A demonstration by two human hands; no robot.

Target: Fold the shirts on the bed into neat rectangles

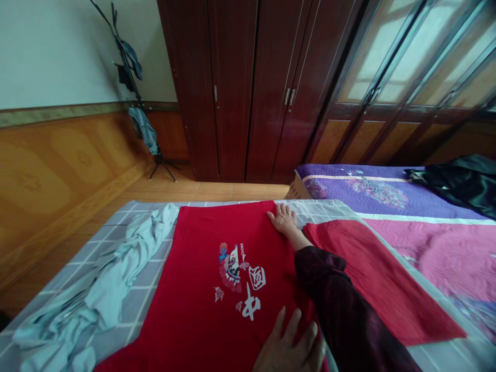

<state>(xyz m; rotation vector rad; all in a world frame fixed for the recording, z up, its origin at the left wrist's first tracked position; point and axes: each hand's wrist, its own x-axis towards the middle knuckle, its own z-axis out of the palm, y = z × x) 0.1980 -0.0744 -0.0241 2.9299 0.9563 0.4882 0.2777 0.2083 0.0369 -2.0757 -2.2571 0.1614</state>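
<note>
On our left we have the coat stand [132,77] by the wall, then a pale blue garment [124,274] lying bunched along the checked bedspread [146,281], set aside, we'd judge, to give the middle over to the red shirt [194,299]. And there's that shirt, spread broad, its printed design [236,279] face up and sideways to us! Down front, the left hand [291,343] is over its near right part, fingers fanned and gripping nothing; whether it presses, we can't tell. Up at the far right corner, the right hand [284,219] lies flat, fingers apart, thumb out, probably steadying the edge. Beyond the sleeve [341,299], a second red garment [380,279] lies flat, apparently parked within easy reach.
</note>
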